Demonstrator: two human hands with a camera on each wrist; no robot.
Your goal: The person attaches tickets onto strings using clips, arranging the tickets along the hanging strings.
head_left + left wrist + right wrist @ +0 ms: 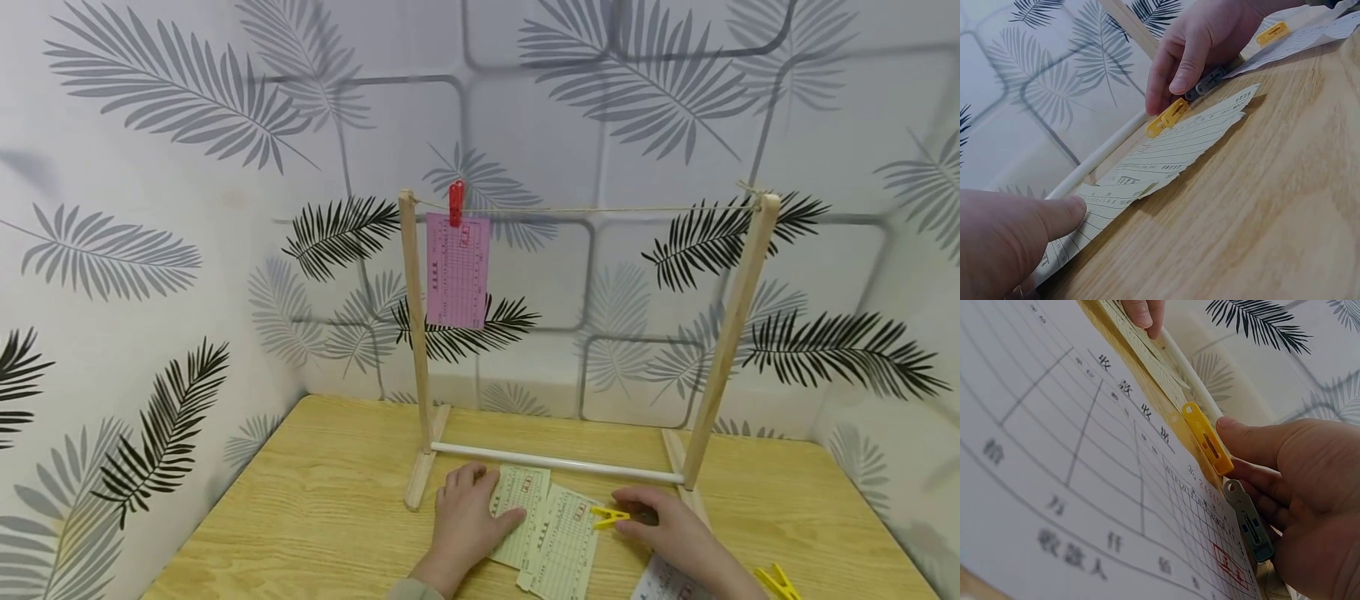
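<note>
In the head view, my left hand (468,521) rests on a pale yellow-green receipt slip (510,542), its thumb (1066,215) over the paper. A second such slip (558,546) overlaps it on the right. By that slip's upper right corner is a yellow clothespin (609,517), and my right hand (671,529) is around it with thumb and index finger apart. A grey-blue clothespin (1250,522) lies beside the right fingers. Below that hand is a white receipt sheet (1085,456) with printed lines and a red stamp mark.
A wooden frame (723,342) with a string (600,210) and a white bottom bar (555,460) stands behind the hands. A red clothespin (456,204) holds a pink receipt slip (457,275) on the string. Another yellow clothespin (778,582) is at the lower right.
</note>
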